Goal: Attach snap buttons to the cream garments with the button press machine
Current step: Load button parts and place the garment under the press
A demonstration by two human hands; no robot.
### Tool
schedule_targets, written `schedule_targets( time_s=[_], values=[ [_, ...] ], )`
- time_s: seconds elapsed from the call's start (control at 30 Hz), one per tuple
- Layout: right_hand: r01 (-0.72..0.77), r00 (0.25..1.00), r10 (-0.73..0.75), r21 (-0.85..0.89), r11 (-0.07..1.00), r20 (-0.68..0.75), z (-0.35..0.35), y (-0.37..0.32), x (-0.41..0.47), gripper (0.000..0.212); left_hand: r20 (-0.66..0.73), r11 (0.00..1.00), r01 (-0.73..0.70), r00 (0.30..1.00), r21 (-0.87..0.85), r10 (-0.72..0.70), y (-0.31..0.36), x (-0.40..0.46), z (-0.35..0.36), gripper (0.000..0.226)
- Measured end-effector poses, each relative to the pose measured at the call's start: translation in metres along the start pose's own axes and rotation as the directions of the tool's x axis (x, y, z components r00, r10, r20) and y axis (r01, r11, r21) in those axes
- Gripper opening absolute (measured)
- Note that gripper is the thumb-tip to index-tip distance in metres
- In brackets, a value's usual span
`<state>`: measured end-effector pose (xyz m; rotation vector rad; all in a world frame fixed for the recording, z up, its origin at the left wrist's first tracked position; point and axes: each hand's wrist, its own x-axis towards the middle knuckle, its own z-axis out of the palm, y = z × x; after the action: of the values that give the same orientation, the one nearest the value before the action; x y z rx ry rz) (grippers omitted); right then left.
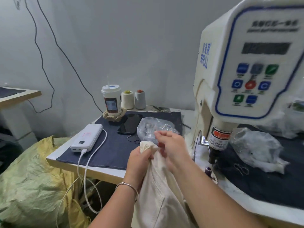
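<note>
Sack: a yellow-green woven sack (pixel 31 183) slumps well off to the left of the grip, below table level, likely the garment supply.
Power bank: white power bank (pixel 87 137) lies left of the grip on the navy cloth (pixel 111 148), cable trailing off the table edge, clear of the work.
Cup and spools: a lidded drink cup (pixel 111 100) and two thread spools (pixel 134 99) sit far beyond the grip against the wall, out of harm's way.
Phone: a dark phone (pixel 130 123) lies just beyond the grip, face up.
Button bag: a clear plastic bag (pixel 153 129) sits right behind the fingers; my guess is snaps are within easy reach there, though the contents are too blurred to tell.
Left hand: here's the left hand (pixel 139 160), fingers curled tight around the bunched top of the cream garment (pixel 156 186), holding it up off the lap.
Right hand: the right hand (pixel 171 145) pinches the same edge from the other side, apparently hunting the snap spot.
Garment: hangs down from the grip towards the person, not yet under the press.
Machine: the button press machine (pixel 243 63) stands right of the grip, its plunger (pixel 215 152) nothing beneath it that I can see.
</note>
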<state>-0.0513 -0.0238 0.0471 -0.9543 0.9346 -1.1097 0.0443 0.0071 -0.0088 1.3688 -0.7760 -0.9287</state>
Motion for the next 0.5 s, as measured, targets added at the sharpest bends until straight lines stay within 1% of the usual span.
schedule_targets(
  time_s=[0.03,0.07,0.1,0.17,0.2,0.27,0.33,0.37,0.43,0.5],
  values=[
    [-0.048,0.998,0.043,0.091,0.995,0.05,-0.007,0.0,-0.02,0.011,0.007,1.0,0.011,1.0,-0.015,-0.011,0.001,-0.002,0.001,0.02],
    [-0.083,0.993,0.07,0.142,0.986,0.092,-0.016,0.001,-0.04,0.014,0.005,1.0,0.018,1.0,-0.015,-0.018,0.001,-0.004,0.002,0.018],
    [-0.096,0.989,0.077,0.159,0.983,0.125,-0.025,0.003,-0.057,0.017,-0.006,1.0,0.02,1.0,0.002,-0.02,0.002,-0.006,0.003,0.018],
    [-0.078,0.985,0.056,0.128,0.989,0.165,-0.046,0.005,-0.089,0.011,-0.052,0.998,0.017,0.999,0.068,-0.013,0.002,-0.008,0.004,0.023],
    [-0.044,0.986,0.031,0.074,0.996,0.164,-0.058,0.006,-0.102,0.006,-0.075,0.995,0.016,0.997,0.101,-0.009,0.002,-0.009,0.005,0.024],
    [0.084,0.992,-0.07,-0.145,0.986,0.101,-0.086,0.008,-0.118,0.005,-0.101,0.99,0.017,0.995,0.141,-0.003,0.002,-0.009,0.006,0.02],
    [0.224,0.972,-0.232,-0.357,0.907,0.021,-0.117,0.008,-0.121,0.009,-0.115,0.985,0.013,0.993,0.172,0.006,0.001,-0.008,0.006,0.016],
    [0.263,0.955,-0.297,-0.428,0.865,-0.014,-0.131,0.006,-0.12,0.009,-0.122,0.982,0.012,0.992,0.186,0.011,0.0,-0.007,0.006,0.015],
    [0.282,0.929,-0.364,-0.509,0.813,-0.066,-0.155,0.0,-0.11,0.009,-0.133,0.981,0.01,0.991,0.194,0.016,-0.001,-0.005,0.007,0.017],
    [0.319,0.906,-0.417,-0.53,0.786,-0.073,-0.169,-0.005,-0.095,0.011,-0.146,0.981,0.008,0.989,0.193,0.021,-0.003,-0.002,0.008,0.024]
  ],
)
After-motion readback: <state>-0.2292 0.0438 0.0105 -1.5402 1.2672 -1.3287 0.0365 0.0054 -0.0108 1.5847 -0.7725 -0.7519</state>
